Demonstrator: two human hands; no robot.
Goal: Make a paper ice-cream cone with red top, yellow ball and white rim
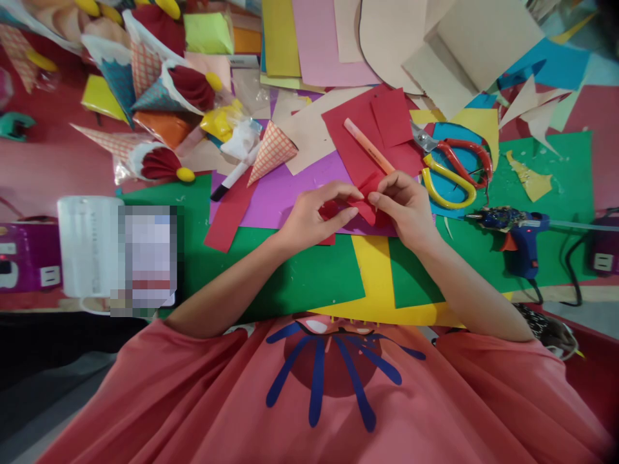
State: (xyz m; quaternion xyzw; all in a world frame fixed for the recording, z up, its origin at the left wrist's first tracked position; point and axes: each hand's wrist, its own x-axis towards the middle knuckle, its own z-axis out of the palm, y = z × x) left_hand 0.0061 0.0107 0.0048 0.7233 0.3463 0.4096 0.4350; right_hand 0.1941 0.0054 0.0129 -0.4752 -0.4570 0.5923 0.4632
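Observation:
Between my two hands is a small piece of red paper (369, 187), folded or creased, held just above the purple sheet. My left hand (322, 209) pinches its left side with thumb and forefinger. On the right side, the fingertips of my right hand (403, 203) are closed on the same paper. An orange marker (368, 145) lies on red sheets (341, 119) just beyond my hands. To the left rest a checked paper cone (273, 151) and a white marker with a black cap (235, 173). Red-and-yellow-handled scissors (454, 164) lie right of my right hand.
A blue glue gun (525, 238) stands at the right, its cord trailing off. Finished paper cones (159, 84) with red tops pile up at the back left. A white box (89, 245) and a blurred phone (149, 258) sit at the left. Coloured sheets (319, 38) cover the back.

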